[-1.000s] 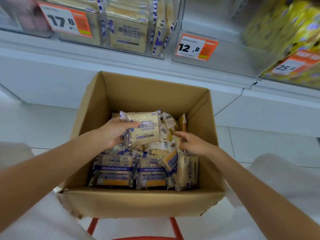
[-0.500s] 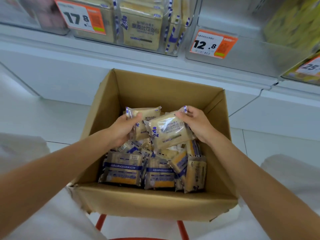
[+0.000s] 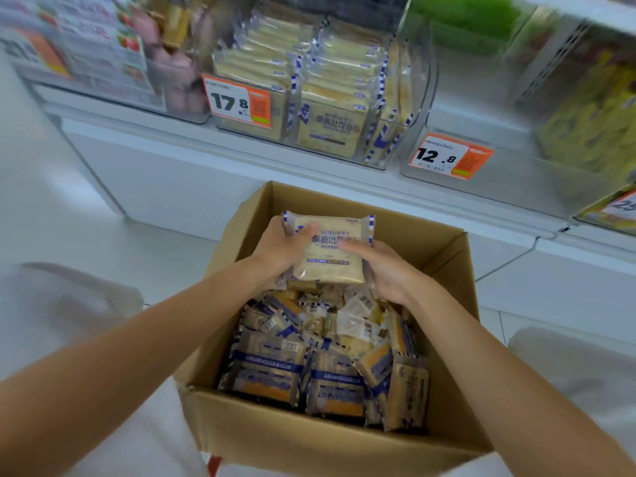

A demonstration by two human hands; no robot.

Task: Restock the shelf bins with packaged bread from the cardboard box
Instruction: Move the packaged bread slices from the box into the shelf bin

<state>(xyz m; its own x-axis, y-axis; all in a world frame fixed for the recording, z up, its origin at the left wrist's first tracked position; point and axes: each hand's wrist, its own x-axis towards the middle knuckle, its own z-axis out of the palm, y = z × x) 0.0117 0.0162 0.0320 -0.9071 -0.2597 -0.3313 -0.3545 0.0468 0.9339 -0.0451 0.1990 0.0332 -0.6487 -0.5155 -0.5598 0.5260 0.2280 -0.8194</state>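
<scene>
An open cardboard box point(image 3: 444, 270) stands in front of me, filled with several cream and blue bread packets point(image 3: 272, 366). Over its far half I hold a stack of bread packets point(image 3: 330, 259) between both hands. My left hand point(image 3: 282, 251) grips the stack's left side, thumb across the top packet. My right hand point(image 3: 389, 270) holds the right side, fingers laid on the top packet and curled under. On the shelf above, a clear bin point(image 3: 423, 94) tagged 17.8 holds several upright packets of the same bread.
To the right sits a clear bin point(image 3: 509, 180) tagged 12.8, then yellow packs point(image 3: 592, 111). Pink and strawberry packs point(image 3: 113, 46) fill bins at the left. A white shelf front point(image 3: 192, 173) runs behind the box. A red stool leg point(image 3: 214, 466) shows under the box.
Each hand held a separate packet half a second ago; now the packets are brought together into one stack, raised a little. My view has tilted up toward the shelf bins.
</scene>
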